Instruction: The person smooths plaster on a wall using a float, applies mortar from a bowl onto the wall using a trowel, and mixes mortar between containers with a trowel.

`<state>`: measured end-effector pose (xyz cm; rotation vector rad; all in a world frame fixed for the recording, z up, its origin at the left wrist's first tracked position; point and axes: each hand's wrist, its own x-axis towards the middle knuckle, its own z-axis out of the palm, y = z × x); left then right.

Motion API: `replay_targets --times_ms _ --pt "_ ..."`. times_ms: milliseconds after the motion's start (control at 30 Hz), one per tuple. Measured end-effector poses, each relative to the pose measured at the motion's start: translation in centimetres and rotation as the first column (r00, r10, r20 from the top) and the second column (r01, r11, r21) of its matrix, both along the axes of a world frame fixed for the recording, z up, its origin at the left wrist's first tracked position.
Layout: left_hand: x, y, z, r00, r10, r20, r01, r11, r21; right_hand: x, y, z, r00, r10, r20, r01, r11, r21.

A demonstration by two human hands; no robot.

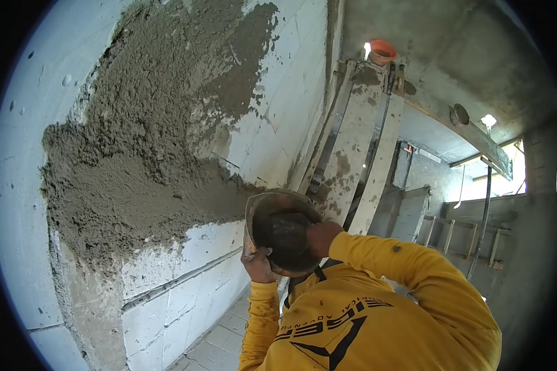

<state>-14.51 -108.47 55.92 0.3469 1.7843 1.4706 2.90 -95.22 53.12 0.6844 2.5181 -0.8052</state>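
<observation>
I see L hand (259, 266) gripping bowl (267, 204), R hand (323, 238) in it, can't tell its grip; L slip cd tip bowl.

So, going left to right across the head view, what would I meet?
Rough grey mortar patch, held bowl, right hand, orange bucket, small round container, bright window.

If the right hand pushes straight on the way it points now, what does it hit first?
Probably the dark, blurred contents of the bowl, then its far side; the right hand already reaches in over the near rim. Depth inside is hard to judge.
</observation>
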Motion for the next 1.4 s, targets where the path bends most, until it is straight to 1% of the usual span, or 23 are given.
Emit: replay_targets --times_ms 33,100,200,233,267,333,400,467,500,600,633,667,700,800,900,933,1033,1100,1167,1233,1300,1333,1400 --pt "-0.2 0.1 0.2 0.998 -0.039 -0.044 0.038 0.999 -0.023 0.0 -0.3 -0.9 0.988 0.151 -0.033 -0.15 0.989 0.013" --pt "-1.1 -0.1 -0.6 0.998 -0.042 0.056 0.038 0.997 0.063 0.1 -0.8 -3.5 0.892 0.441 -0.095 -0.438 0.897 0.051" --pt "-1.6 -1.4 -0.6 0.99 -0.032 0.135 0.016 0.993 0.121 -0.1 -3.3 -7.4 0.905 0.375 -0.2 -0.392 0.919 -0.052" --pt "-1.7 -1.6 -0.5 0.989 -0.033 0.147 0.013 0.991 0.133 -0.6 -3.0 -3.8 0.969 0.227 -0.099 -0.244 0.944 -0.222" --pt "-1.7 -1.9 -0.4 0.987 -0.035 0.159 0.012 0.99 0.142 -1.2 -2.4 3.5 0.996 0.084 0.027 -0.068 0.925 -0.373" --pt "-2.1 -2.6 -0.2 0.981 -0.044 0.187 0.015 0.988 0.156 -0.7 -3.2 6.2 0.998 -0.061 -0.003 0.053 0.897 -0.438" --pt "-3.3 -3.7 -0.4 0.98 -0.051 0.191 0.024 0.99 0.139 1.8 -5.0 1.2 0.934 -0.055 -0.353 -0.049 0.959 -0.278" --pt "-3.9 -4.1 -0.4 0.985 -0.051 0.165 0.037 0.996 0.087 1.4 -6.1 -3.4 0.901 0.14 -0.41 -0.121 0.99 0.071" --pt "-4.0 -4.1 0.0 0.99 -0.053 0.133 0.048 0.998 0.037 1.2 -6.7 -3.1 0.881 0.236 -0.411 -0.144 0.96 0.241" --pt "-4.4 -3.0 1.4 0.988 -0.003 0.152 -0.001 1.0 0.029 1.5 -7.2 0.6 0.93 -0.061 -0.362 0.113 0.986 0.125" --pt "-4.1 -3.5 1.9 0.982 0.028 0.185 -0.035 0.999 0.031 1.6 -7.0 3.3 0.898 -0.37 -0.238 0.306 0.914 -0.266" --pt "-3.7 -4.5 2.6 0.975 0.05 0.215 -0.056 0.998 0.022 1.6 -6.8 6.3 0.799 -0.601 -0.005 0.483 0.647 -0.59" --pt "-3.7 -4.5 3.1 0.969 0.06 0.24 -0.07 0.997 0.033 1.6 -6.2 7.9 0.657 -0.703 0.272 0.588 0.252 -0.768" --pt "-4.6 -3.7 2.7 0.95 0.058 0.308 -0.084 0.994 0.071 3.5 -7.2 4.5 0.533 -0.778 0.334 0.284 -0.207 -0.936" --pt "-6.4 -5.0 -0.7 0.939 0.062 0.337 -0.086 0.995 0.056 4.9 -8.0 7.7 0.39 -0.864 0.32 -0.12 -0.392 -0.912" --pt "-6.4 -4.5 -0.6 0.938 0.068 0.341 -0.089 0.995 0.047 5.3 -7.8 8.3 0.31 -0.881 0.357 -0.163 -0.42 -0.893" --pt "-4.9 -4.3 2.5 0.95 0.071 0.305 -0.106 0.989 0.103 7.9 -6.3 10.9 0.086 -0.966 0.242 -0.364 -0.257 -0.896" --pt "-6.7 -4.7 -0.8 0.955 0.067 0.288 -0.086 0.995 0.054 10.5 -4.0 12.3 -0.064 -0.986 0.152 -0.473 -0.105 -0.875" --pt "-6.3 -4.5 -0.2 0.978 0.045 0.202 -0.059 0.996 0.065 13.0 -1.1 15.9 -0.302 -0.952 0.055 -0.38 0.068 -0.923" --pt "-5.8 -4.0 0.6 0.98 0.046 0.194 -0.055 0.998 0.044 15.2 2.6 18.6 -0.553 -0.821 -0.14 -0.12 0.245 -0.962" --pt "-5.3 -3.0 0.9 0.982 0.057 0.179 -0.062 0.998 0.026 16.3 7.1 21.2 -0.71 -0.62 -0.335 0.162 0.318 -0.934" --pt "-4.9 -2.2 1.0 0.981 0.071 0.178 -0.076 0.997 0.021 16.6 10.3 21.7 -0.73 -0.49 -0.476 0.381 0.286 -0.879" --pt "-4.2 -0.7 0.5 0.977 0.118 0.176 -0.123 0.992 0.019 16.4 17.3 22.3 -0.631 -0.239 -0.738 0.736 0.117 -0.667"
